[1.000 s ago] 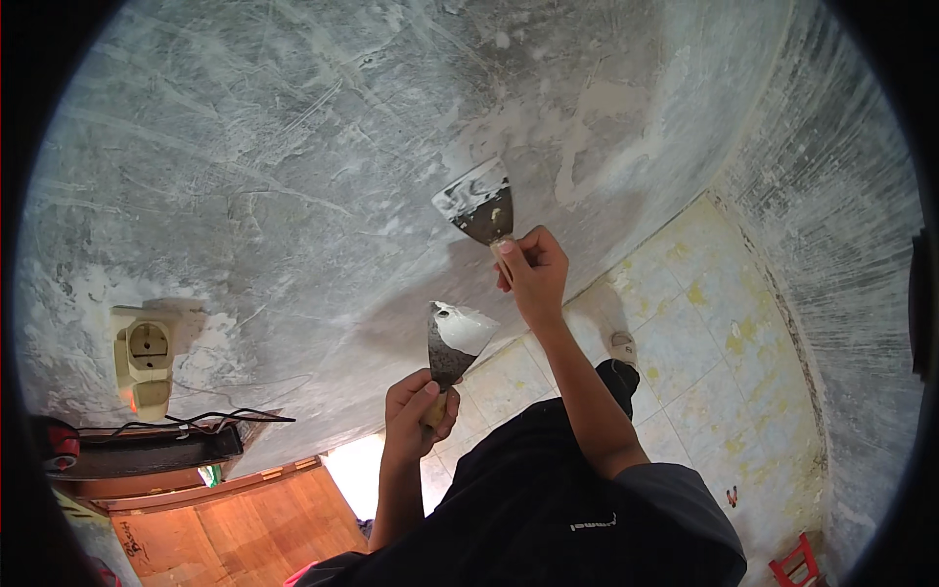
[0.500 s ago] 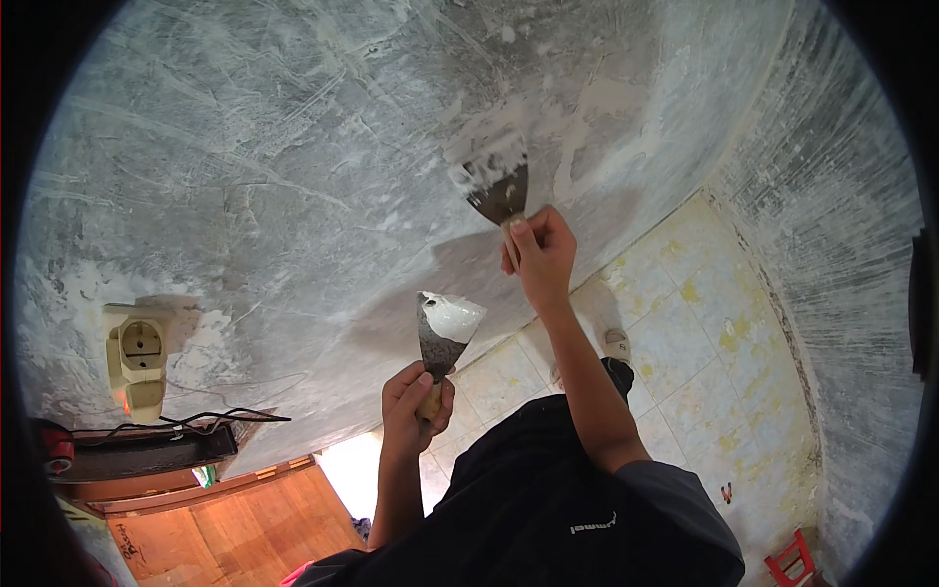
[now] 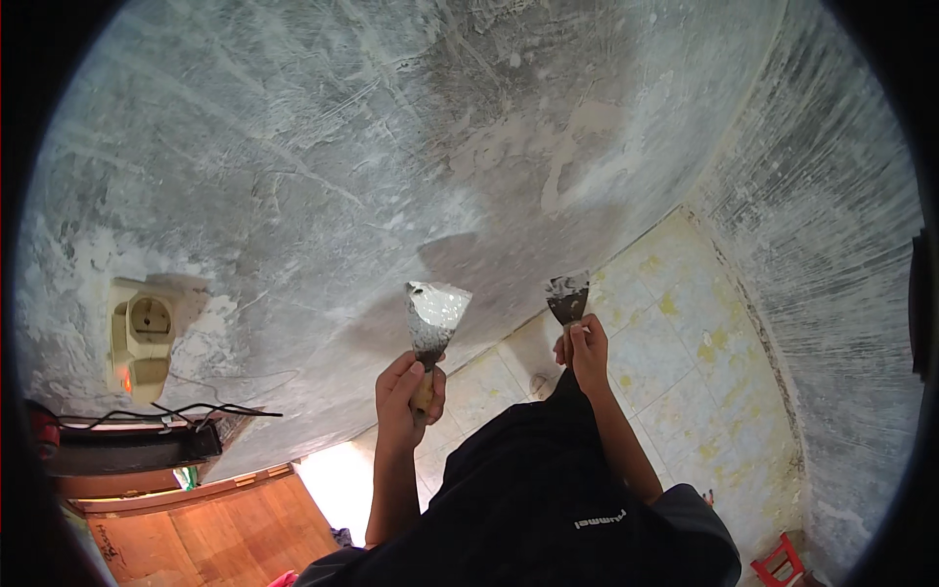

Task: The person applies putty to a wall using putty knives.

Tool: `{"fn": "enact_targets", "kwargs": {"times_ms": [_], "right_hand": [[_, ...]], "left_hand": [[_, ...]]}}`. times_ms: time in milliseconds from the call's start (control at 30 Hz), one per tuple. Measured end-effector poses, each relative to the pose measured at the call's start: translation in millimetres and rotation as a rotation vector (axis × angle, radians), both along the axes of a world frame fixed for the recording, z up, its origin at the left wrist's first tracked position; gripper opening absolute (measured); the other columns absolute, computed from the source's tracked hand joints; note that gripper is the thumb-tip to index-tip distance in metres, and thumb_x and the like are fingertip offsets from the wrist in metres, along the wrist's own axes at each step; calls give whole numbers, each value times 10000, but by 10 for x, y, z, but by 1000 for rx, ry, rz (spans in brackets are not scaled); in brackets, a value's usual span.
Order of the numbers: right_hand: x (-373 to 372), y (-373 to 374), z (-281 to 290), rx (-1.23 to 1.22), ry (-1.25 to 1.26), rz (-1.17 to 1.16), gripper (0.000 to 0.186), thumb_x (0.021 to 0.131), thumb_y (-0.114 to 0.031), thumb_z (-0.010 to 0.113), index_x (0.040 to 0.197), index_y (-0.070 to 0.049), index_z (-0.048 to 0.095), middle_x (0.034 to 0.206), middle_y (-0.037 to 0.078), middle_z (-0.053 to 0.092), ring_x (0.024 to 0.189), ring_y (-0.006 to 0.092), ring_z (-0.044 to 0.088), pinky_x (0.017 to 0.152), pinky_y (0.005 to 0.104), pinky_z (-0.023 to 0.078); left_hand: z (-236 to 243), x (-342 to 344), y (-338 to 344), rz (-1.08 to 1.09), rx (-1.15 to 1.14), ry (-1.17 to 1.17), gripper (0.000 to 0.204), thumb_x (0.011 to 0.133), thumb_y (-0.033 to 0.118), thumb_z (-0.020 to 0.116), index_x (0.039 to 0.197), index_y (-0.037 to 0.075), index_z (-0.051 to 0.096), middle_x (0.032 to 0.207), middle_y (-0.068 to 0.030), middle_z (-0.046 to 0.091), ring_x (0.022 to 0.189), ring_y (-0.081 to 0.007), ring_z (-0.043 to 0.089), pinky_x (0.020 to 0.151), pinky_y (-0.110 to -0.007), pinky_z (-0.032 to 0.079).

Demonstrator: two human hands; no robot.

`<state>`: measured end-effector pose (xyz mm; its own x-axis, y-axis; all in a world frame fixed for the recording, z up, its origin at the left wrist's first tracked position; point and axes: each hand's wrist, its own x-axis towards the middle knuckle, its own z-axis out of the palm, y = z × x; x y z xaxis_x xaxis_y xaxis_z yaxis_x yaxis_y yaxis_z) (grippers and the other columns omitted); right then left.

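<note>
Since the earlier frames, my right hand (image 3: 587, 350) has dropped away from the grey wall (image 3: 323, 166), bringing its small scraper (image 3: 568, 297) down level with the other tool. That hand is closed around the scraper's handle, blade pointing up, clear of the plaster. My left hand (image 3: 409, 396) is wrapped around the wooden handle of a wider putty knife (image 3: 434, 315), whose blade carries a smear of pale filler and sits just off the wall. The two blades are near each other, not touching. Left of them I see a cream socket (image 3: 143, 338) on the wall, with yellowish floor tiles (image 3: 685, 342) below.
</note>
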<state>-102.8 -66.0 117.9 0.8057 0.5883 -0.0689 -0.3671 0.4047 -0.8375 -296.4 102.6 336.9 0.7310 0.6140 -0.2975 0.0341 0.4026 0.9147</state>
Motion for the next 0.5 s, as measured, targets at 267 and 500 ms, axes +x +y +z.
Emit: {"fn": "enact_targets", "kwargs": {"times_ms": [267,500], "right_hand": [[476,11,705,84,-63,82,256,1132,-312,424,1029,-78,444,631,24,451,510,122,482,468,284,451],[969,597,1401,104,-74,203,299,1089,-304,552,945,-43,541,568,3,491,437,96,449,418,276,384]], "left_hand": [[174,299,-189,77,80,-92,265,1035,216,489,1063,-29,586,743,-97,605,456,-119,463,393,-250,337],[215,374,-420,135,151,-155,329,1056,216,476,1194,-58,593,749,-83,607,457,-112,470,385,-245,347]]}}
